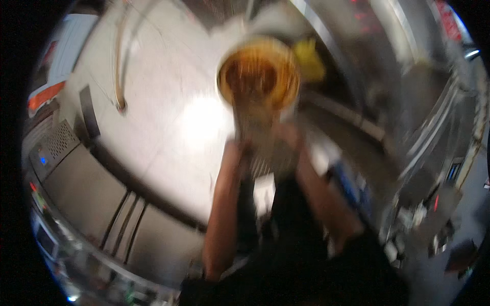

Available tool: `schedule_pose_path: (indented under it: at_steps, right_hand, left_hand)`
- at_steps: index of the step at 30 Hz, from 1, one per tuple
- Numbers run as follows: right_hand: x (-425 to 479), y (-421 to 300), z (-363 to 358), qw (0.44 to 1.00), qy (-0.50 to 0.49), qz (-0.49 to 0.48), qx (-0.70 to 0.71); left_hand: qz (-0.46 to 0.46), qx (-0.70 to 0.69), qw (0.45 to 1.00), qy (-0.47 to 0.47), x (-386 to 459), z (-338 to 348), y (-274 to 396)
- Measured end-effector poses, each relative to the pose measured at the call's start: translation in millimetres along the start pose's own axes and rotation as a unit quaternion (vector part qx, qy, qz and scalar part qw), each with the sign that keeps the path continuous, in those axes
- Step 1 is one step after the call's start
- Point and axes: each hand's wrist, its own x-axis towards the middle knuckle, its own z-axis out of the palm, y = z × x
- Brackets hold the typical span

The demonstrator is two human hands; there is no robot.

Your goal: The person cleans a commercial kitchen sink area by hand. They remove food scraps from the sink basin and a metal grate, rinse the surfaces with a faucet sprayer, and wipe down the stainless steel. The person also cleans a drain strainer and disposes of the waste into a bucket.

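Motion blur softens everything around my hands. Both arms reach forward from dark sleeves, and between my left hand [240, 148] and my right hand [289, 135] is a greyish container [255, 124], held from its two sides. Its near part shows fine slanted lines, but its exact kind is too smeared to tell. Just beyond it appears a round yellow-orange vessel [288, 69] with something brown inside. The container overlaps the vessel's near rim in view; whether they touch I cannot tell. A white card [264, 193] hangs in front of my dark clothing.
A steel under-counter cabinet [76, 187] with a perforated panel stands on my left. A long wooden stick [119, 69] crosses the pale floor [164, 76]. A yellow object [311, 59] lies beyond the vessel; blurred metal equipment [425, 137] lines the right.
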Motion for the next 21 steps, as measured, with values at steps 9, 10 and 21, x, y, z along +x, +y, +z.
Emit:
schedule_pose_path:
  at_steps: [9, 10, 21]
  right_hand:
    - [-242, -83, -75, 0.979, -0.192, -0.061, 0.005]
    - [-260, -94, -77, 0.977, -0.174, -0.126, 0.012]
    - [-337, -198, -403, 0.934, 0.104, -0.337, 0.063]
  left_hand:
    - [0.125, -0.096, 0.988, 0.004, -279, 69, 12]
    - [0.181, -0.056, 0.982, -0.006, -303, 73, 24]
    - [0.333, 0.052, 0.933, -0.124, -353, 226, 57]
